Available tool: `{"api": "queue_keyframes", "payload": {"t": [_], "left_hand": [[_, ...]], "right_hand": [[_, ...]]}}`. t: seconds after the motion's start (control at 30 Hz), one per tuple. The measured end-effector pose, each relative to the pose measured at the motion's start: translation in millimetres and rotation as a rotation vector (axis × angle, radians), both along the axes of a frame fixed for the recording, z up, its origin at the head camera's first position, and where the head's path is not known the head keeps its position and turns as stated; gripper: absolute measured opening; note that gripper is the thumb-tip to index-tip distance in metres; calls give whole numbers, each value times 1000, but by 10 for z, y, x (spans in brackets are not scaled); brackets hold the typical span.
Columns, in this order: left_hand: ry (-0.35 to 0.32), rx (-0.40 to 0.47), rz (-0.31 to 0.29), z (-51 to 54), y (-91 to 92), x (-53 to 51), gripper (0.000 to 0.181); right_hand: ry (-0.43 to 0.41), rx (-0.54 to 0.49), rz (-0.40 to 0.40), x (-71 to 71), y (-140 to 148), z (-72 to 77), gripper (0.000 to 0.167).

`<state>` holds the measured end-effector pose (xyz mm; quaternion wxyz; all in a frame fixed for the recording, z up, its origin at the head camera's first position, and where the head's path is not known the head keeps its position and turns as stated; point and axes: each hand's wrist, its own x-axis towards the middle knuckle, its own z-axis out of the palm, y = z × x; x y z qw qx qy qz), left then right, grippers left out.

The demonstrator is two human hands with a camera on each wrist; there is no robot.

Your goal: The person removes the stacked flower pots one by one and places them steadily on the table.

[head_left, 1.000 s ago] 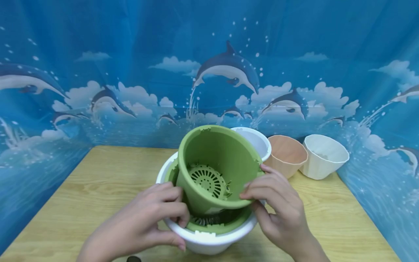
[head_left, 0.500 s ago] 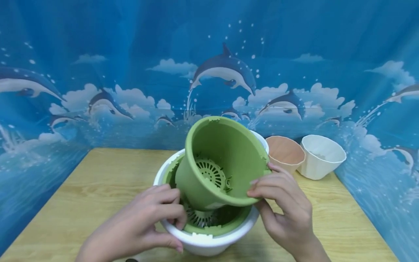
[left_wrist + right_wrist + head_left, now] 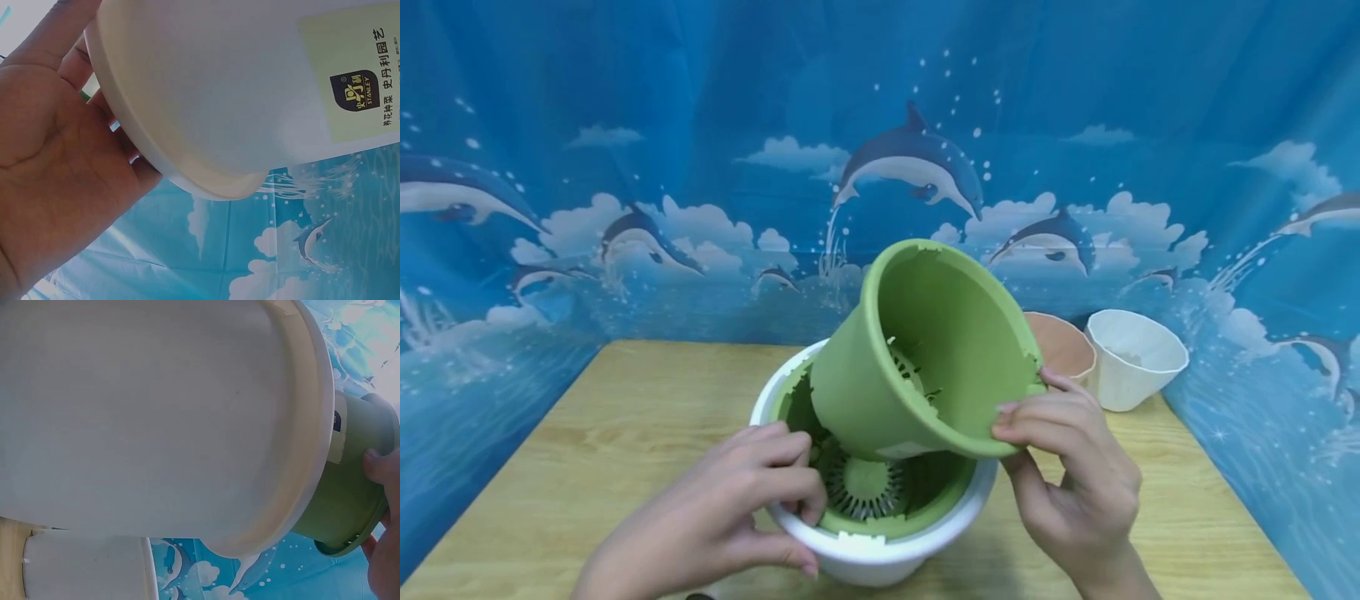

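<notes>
In the head view, a green plastic flower pot (image 3: 850,383) with a slotted bottom leans steeply, its mouth toward the right. My right hand (image 3: 1078,462) pinches its rim, thumb outside and fingers over the edge. Below it a white flower pot (image 3: 880,571) stands on the table with another green pot (image 3: 898,525) nested inside. The fingers of my left hand (image 3: 745,492) curl over the rim of the white pot at its left side, thumb outside. A printed label (image 3: 356,87) shows on the white pot in the left wrist view.
A peach pot (image 3: 1060,342) and a white faceted pot (image 3: 1135,379) stand at the back right of the wooden table (image 3: 655,408). A dolphin-print curtain (image 3: 910,167) surrounds the table. Part of a small dark object (image 3: 700,596) shows at the bottom edge.
My right hand has raised the green pot up and to the right, tilting it further, so more of the nested pot's slotted bottom shows. My left hand stays on the white rim.
</notes>
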<state>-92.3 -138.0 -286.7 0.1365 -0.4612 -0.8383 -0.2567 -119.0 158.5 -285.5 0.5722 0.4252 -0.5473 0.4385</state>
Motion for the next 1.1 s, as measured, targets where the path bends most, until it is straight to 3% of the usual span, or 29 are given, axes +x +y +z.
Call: {"api": "queue_keyframes", "payload": {"t": [0.23, 0.6, 0.83, 1.1], "left_hand": [[-21, -7, -3, -7, 3, 2, 26], [-21, -6, 1, -8, 2, 15, 26], [6, -1, 12, -7, -4, 14, 26], [-15, -2, 9, 0, -9, 10, 25]], "right_hand": [[16, -83, -10, 9, 4, -11, 10], [21, -223, -50, 5, 16, 6, 17], [-9, -248, -92, -8, 35, 33, 20], [-19, -289, -127, -17, 74, 64, 23]]}}
